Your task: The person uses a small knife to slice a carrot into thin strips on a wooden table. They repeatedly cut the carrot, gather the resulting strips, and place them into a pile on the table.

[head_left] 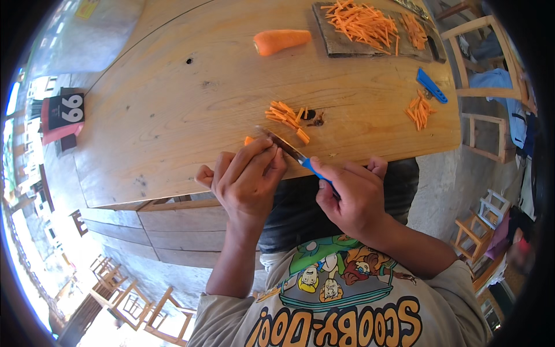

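My right hand point(357, 195) grips the blue handle of a small kitchen knife point(288, 147), its blade slanting up and left over the wooden table point(169, 108). Beside the blade, the bent fingers of my left hand point(247, 182) press on a piece of carrot point(249, 140), mostly hidden under them. Just beyond the knife tip lies a small heap of cut carrot sticks point(282, 113). A short stack of carrot slices point(303, 136) rests to the right of the blade, near a dark hole in the tabletop.
A peeled carrot point(282, 41) lies farther back. Many carrot sticks point(362, 24) cover a wooden cutting board point(347, 50) at back right. Near the right edge are a blue plastic tool point(432, 86) and a small carrot pile point(419, 110). A numbered stand point(65, 110) is at left.
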{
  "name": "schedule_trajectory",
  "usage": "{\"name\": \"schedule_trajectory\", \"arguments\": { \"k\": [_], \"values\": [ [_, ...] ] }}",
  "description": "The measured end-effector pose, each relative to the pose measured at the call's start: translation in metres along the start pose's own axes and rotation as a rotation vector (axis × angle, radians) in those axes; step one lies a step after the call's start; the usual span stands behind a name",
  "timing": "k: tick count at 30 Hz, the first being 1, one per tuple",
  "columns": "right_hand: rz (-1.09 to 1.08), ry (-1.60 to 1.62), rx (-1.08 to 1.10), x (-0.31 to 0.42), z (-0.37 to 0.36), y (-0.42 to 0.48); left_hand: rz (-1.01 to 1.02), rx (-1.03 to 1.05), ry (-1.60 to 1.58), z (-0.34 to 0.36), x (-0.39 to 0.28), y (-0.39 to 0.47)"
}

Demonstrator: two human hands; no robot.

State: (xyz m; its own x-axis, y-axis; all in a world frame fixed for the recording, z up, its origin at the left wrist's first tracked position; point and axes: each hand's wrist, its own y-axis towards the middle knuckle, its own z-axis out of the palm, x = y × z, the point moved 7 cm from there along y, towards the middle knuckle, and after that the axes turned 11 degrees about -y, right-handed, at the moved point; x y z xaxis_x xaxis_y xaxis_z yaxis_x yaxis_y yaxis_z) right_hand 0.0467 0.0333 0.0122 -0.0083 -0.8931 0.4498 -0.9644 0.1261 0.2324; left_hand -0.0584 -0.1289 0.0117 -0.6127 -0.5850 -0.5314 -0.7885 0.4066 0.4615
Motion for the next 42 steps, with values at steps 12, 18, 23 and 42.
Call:
{"name": "schedule_trajectory", "arguments": {
  "k": [12, 18, 23, 42],
  "values": [
    [-0.034, 0.018, -0.093, -0.014, -0.026, 0.003, -0.083, 0.106, 0.043, -0.003, -0.007, 0.013],
    [0.011, 0.031, -0.114, -0.032, -0.035, 0.001, -0.054, 0.093, 0.071, 0.001, -0.005, 0.010],
    [0.046, 0.024, -0.125, -0.051, -0.032, -0.010, -0.041, 0.137, 0.046, 0.003, -0.011, 0.009],
    [-0.036, -0.022, -0.100, -0.051, -0.033, -0.016, 0.092, 0.244, 0.086, -0.008, -0.010, 0.001]
  ]
}}
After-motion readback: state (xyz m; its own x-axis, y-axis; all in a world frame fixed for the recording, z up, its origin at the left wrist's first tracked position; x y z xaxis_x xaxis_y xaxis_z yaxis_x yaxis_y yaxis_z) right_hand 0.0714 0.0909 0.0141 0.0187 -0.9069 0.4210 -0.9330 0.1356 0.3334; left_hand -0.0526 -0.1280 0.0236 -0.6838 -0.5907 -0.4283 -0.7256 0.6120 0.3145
